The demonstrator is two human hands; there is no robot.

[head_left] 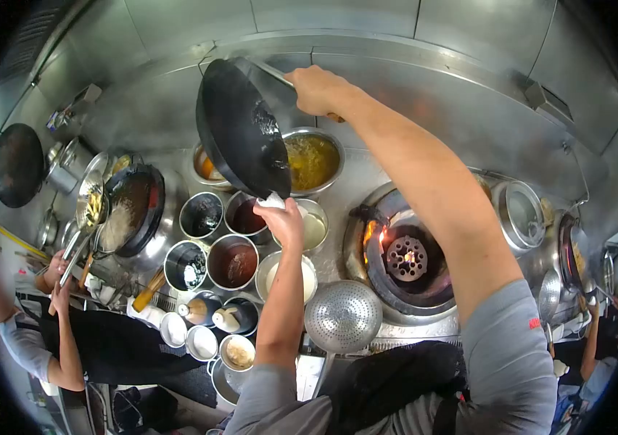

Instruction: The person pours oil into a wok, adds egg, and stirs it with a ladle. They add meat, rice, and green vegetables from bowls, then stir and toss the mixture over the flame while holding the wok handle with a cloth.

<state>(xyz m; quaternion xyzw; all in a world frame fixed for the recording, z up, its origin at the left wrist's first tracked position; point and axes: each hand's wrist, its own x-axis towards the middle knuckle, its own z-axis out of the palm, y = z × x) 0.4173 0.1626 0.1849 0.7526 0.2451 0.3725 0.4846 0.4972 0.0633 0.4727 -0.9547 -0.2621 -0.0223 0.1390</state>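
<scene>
2 bare hands, 1 black wok [240,123]; the wok is raised above the counter [371,168], tilted steeply, at 11 o'clock from the centre of view. Right hand [316,90], 12 o'clock: closed round the wok's handle [274,73]. Left hand [281,219], near centre towards 9 o'clock: gripping the low rim through a white cloth [271,200].

Handling, as judged: keep both grips firm and the cloth between fingers and rim, since the metal is probably hot; turn the wok slowly, with the low edge clear of the sauce pots and the right forearm well above the flame [369,235].

Counted:
- Basins, 2: yellow liquid [315,161] in 1, 12 o'clock; orange contents [211,169] in the other, 10 o'clock, partly hidden.
- Sauce pots [180,250], 6: near centre, and from 7 to 9 o'clock.
- Small tubs [173,343], 3: 7 o'clock.
- Perforated strainer [344,317], 1: 5 o'clock.
- Nearest burner [406,259], 1, lit: 4 o'clock.
- Co-workers, at least 2: 8 o'clock [22,348] and 4 o'clock.
</scene>
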